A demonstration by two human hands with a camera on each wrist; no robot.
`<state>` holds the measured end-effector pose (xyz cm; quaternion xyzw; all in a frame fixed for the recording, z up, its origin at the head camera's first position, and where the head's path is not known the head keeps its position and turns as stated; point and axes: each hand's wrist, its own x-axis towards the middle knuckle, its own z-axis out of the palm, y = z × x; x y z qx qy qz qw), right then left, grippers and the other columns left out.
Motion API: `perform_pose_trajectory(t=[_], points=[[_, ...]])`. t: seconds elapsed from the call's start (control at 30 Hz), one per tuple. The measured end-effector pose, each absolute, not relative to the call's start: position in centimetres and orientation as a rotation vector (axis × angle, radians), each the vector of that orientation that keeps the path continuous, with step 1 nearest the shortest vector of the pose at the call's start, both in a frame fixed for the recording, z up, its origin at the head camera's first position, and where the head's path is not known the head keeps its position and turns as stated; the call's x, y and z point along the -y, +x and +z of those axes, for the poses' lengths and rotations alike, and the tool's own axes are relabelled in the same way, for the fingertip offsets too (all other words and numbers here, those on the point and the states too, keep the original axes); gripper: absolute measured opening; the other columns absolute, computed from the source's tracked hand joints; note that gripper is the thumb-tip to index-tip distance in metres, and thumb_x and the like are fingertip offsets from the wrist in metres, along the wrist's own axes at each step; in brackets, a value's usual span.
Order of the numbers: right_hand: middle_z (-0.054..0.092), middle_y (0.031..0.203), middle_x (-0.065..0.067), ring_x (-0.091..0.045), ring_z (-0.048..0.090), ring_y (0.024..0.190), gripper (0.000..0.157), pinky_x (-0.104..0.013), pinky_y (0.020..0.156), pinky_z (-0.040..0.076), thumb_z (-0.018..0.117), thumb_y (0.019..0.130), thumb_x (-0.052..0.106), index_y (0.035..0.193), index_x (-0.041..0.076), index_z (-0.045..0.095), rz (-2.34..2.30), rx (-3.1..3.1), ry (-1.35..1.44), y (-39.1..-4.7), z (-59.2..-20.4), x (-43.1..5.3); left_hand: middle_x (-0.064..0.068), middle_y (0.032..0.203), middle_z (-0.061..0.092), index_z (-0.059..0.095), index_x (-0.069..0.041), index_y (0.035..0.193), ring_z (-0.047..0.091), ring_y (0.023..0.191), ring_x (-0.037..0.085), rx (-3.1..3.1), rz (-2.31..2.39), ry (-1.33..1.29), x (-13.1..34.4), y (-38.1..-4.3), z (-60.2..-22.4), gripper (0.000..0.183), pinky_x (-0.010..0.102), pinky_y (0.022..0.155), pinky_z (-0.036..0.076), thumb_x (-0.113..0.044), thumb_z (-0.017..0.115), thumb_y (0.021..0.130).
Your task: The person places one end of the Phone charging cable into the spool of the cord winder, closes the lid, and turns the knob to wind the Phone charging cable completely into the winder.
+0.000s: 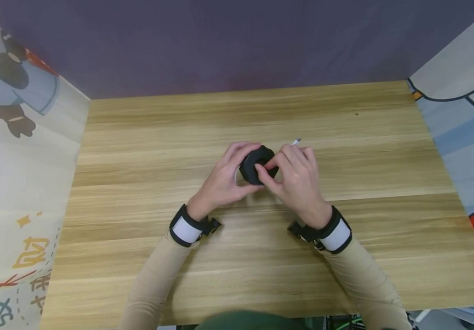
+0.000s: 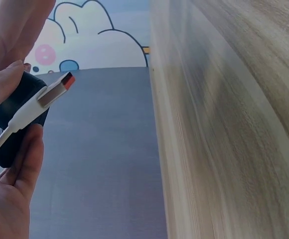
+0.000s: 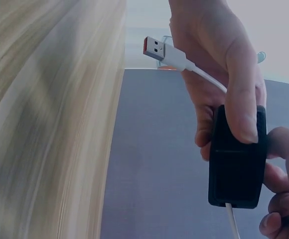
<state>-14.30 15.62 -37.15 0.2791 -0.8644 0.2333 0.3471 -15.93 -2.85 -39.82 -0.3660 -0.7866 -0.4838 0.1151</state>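
A black many-sided case with a hollow in its upper face is held above the table between both hands. My left hand grips its outer edge, fingers on the far side and thumb on the near side. The thumb and forefinger of my right hand pinch at the hollow. A white USB cable comes out of the case, and its plug with an orange-red tip sticks out beside it. In the left wrist view this plug crosses the case's side. A white cable end shows beyond my right hand.
The wooden table ends at a purple-grey wall at the back. Printed side walls close it in at the left and right. A tiny dark speck lies far right on the wood.
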Motion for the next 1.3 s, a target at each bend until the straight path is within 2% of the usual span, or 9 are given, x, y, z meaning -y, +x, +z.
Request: perform_pose_trajectory(t=[0.7,1.07,1.3], points=[[0.051,0.063,-0.008,-0.023,0.048,0.058,0.032,-0.043,0.060,0.033,0.060,0.085,0.029,0.064,0.005,0.056,0.700,2.274,0.531,-13.4,-37.5,-14.6,0.016,0.131,0.045,0.045,-0.002,0.136,0.046,0.118,0.021,2.269,-1.338,-1.068,2.5,-15.7,-39.8,0.075,0.028,0.101,0.042,-0.020,0.079,0.071],[0.053,0.058,-0.005,-0.021,0.051,0.054,0.029,-0.045,0.058,0.029,0.069,0.079,0.021,0.059,0.005,0.056,0.769,2.110,0.497,-13.1,-37.6,-14.0,0.017,0.131,0.044,0.047,-0.002,0.135,0.045,0.119,0.022,2.209,-1.375,-1.042,2.6,-15.7,-39.7,0.074,0.029,0.099,0.043,-0.017,0.080,0.070],[0.054,0.059,-0.006,-0.022,0.052,0.054,0.025,-0.045,0.058,0.028,0.073,0.078,0.020,0.063,0.005,0.061,0.766,2.046,0.519,-13.2,-37.7,-14.0,0.018,0.131,0.044,0.048,-0.001,0.134,0.044,0.120,0.024,2.189,-1.425,-1.037,2.8,-15.8,-39.6,0.074,0.032,0.100,0.043,-0.015,0.082,0.069]])
